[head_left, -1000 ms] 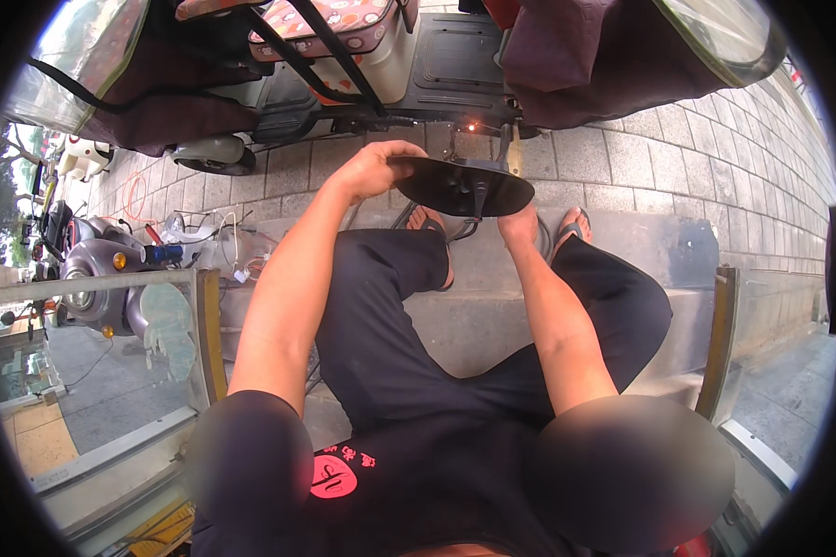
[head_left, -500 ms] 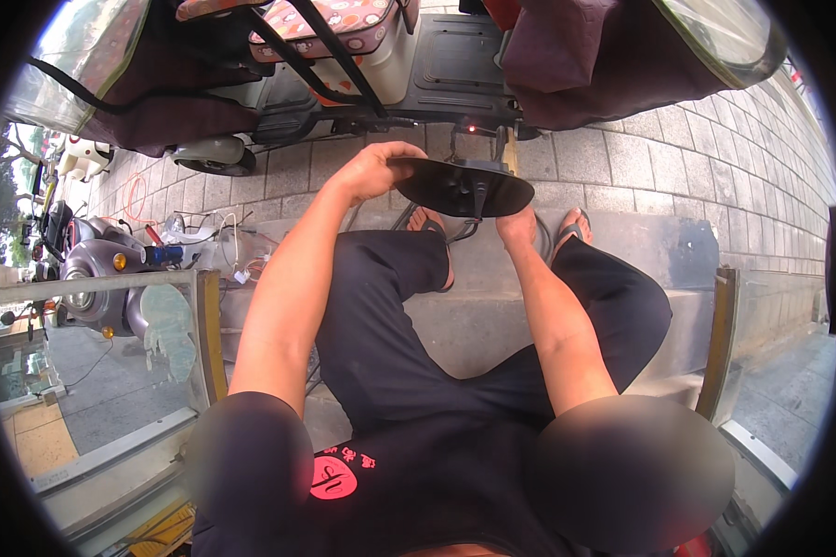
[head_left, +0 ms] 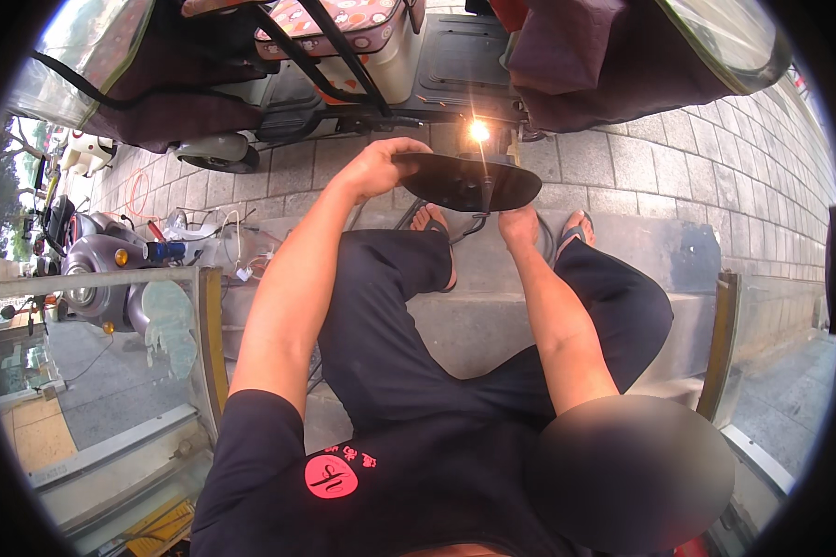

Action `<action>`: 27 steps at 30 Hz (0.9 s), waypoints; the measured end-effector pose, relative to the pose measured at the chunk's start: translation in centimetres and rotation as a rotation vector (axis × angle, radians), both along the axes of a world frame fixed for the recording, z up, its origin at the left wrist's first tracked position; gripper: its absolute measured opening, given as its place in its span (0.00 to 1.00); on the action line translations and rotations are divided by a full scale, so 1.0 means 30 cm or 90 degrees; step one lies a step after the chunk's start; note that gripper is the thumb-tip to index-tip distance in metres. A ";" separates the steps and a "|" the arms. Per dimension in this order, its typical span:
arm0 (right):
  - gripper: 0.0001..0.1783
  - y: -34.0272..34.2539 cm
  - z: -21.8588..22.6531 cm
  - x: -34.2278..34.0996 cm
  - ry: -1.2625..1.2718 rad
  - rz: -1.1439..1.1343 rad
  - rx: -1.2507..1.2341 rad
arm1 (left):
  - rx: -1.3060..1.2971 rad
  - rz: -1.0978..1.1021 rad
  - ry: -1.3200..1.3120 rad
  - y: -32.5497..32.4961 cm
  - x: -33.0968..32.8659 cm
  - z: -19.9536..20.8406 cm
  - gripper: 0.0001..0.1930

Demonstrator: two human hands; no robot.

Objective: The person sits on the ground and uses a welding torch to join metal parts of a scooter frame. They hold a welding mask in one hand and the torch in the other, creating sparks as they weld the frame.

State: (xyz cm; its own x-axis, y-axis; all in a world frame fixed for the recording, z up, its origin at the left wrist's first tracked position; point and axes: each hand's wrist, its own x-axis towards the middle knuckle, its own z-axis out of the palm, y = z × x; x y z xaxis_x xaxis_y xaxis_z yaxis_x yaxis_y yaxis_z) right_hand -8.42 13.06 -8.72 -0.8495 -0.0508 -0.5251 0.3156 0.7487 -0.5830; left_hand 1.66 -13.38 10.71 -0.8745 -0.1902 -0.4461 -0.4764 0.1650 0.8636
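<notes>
A black welding shield (head_left: 464,183) is tilted in front of me, its left edge gripped by my left hand (head_left: 375,169), with the thumb hidden under it. At the shield's lower right is my right hand (head_left: 518,228), curled into a fist; its fingers and whatever they hold are hidden behind the shield. Just beyond the shield a bright welding arc (head_left: 478,131) glows with sparks at the lower frame of a vehicle (head_left: 460,70). A black cable (head_left: 474,228) hangs below the shield, between my feet.
The vehicle carries a pink patterned seat (head_left: 334,32) and dark maroon covers (head_left: 585,84). To the left stand a purple scooter (head_left: 97,265) and loose wires (head_left: 237,237). Glass panels (head_left: 88,348) flank me. I sit on grey steps (head_left: 502,325) above paving (head_left: 697,167).
The faint red glow at the vehicle's frame has flared into a bright arc with sparks. The shield has shifted slightly right, and both hands stay nearly in place.
</notes>
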 end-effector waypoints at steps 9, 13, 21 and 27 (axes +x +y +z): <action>0.25 0.105 -0.210 -0.034 0.210 0.149 -0.137 | 0.054 -0.028 0.041 0.004 -0.015 0.016 0.14; 0.33 0.001 -0.022 0.008 0.125 0.001 0.019 | 0.003 -0.024 -0.021 -0.016 0.005 -0.023 0.14; 0.35 0.014 -0.004 0.001 0.065 0.018 0.002 | 0.022 -0.030 -0.029 -0.008 0.004 -0.017 0.14; 0.35 0.015 0.008 -0.009 0.016 0.005 -0.025 | 0.019 -0.035 -0.030 -0.012 0.004 -0.028 0.14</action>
